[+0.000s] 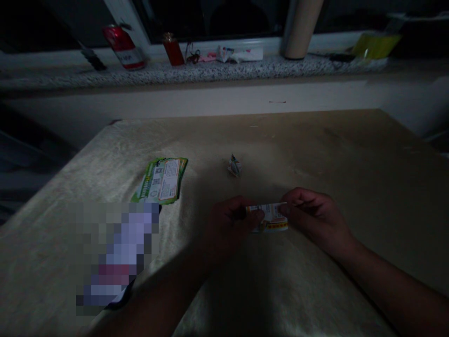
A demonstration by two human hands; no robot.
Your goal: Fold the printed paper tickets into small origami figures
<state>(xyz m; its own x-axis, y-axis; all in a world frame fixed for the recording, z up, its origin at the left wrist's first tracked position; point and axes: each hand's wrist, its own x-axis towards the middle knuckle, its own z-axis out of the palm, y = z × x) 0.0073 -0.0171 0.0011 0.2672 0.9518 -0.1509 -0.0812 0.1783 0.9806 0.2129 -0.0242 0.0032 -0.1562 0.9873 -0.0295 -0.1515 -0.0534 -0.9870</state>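
A small printed packet, white with a yellow and orange band, is held between both hands above the table. My left hand pinches its left end, thumb on top. At the packet's upper right corner, my right hand grips it between thumb and curled fingers. Beyond them on the table lies a small folded piece of printed wrapper. To the left rests a green packet with a white label, flat on the cloth.
A pixelated phone-like object lies left of my left forearm. Behind the table, the granite windowsill bears a red can, an orange bottle, a cardboard tube and a yellow item.
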